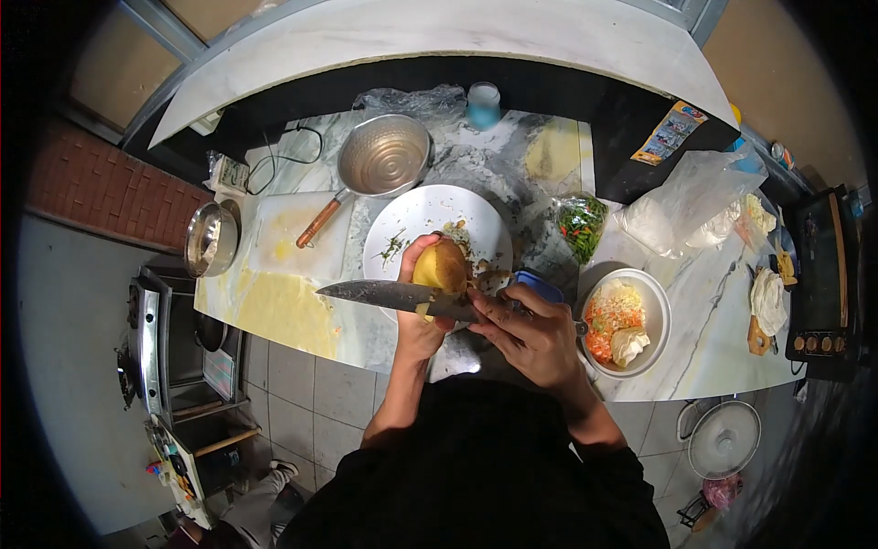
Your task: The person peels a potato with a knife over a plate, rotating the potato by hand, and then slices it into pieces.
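My left hand (422, 337) is closed around a partly peeled potato (439, 267), yellow with brown skin still on its right side. My right hand (533, 337) grips a large kitchen knife (389, 295), its dark blade pointing left across the near side of the potato. The blade appears to touch the potato. Both hands are over the near edge of a large white plate (389, 224), on which green scraps and brown peelings lie. Part of the plate is hidden by my hands and the potato.
A pan (384, 156) with a wooden handle rests beside a cutting board (297, 233). To the right stand a bowl (665, 316) of shredded vegetables, a bag of green and red chillies (583, 229), and plastic bags (677, 215). A metal bowl (210, 240) sits left; a blue cup (483, 105) at the back.
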Tool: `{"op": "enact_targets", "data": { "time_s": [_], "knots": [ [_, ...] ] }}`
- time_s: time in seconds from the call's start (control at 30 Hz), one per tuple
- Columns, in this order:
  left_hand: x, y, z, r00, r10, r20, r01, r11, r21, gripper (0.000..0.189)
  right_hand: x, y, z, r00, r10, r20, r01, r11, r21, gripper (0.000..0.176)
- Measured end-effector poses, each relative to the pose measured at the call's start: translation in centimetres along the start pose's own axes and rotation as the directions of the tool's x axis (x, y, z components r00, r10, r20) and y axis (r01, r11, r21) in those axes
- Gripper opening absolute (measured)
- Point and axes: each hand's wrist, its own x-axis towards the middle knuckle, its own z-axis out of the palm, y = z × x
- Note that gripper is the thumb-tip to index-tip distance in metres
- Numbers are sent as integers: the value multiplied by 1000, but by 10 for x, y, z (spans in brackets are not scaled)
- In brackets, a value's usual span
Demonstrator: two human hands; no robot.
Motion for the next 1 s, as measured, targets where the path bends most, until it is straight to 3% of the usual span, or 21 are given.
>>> {"op": "enact_targets", "data": {
  "time_s": [0.27,0.5,0.67,0.73,0.87,0.93,1.0],
  "knots": [
    [-1,-4,2,999,-11,-32,11,1000,-18,111,-2,1,0,1000,-1,0,1,1000,-28,40],
    [-2,-4,1,999,-1,-41,1,1000,-9,108,2,1,-3,1000,-4,-2,4,999,-37,40],
    [1,-2,1,997,62,53,-60,998,-37,103,4,1,-9,999,-9,31,12,997,-74,39],
    [4,11,6,996,52,78,-51,998,-22,103,5,-1,-11,998,-43,37,43,999,-15,49],
    [6,13,0,984,29,173,-20,998,-53,105,4,0,-14,995,-40,93,41,999,-11,49],
    [4,9,-3,987,13,163,-4,999,-53,105,3,0,-14,990,-32,136,42,996,-72,39],
    [4,9,-3,988,-4,154,13,998,-54,105,5,-2,-14,991,-45,123,51,998,-41,43]
  ]
}}
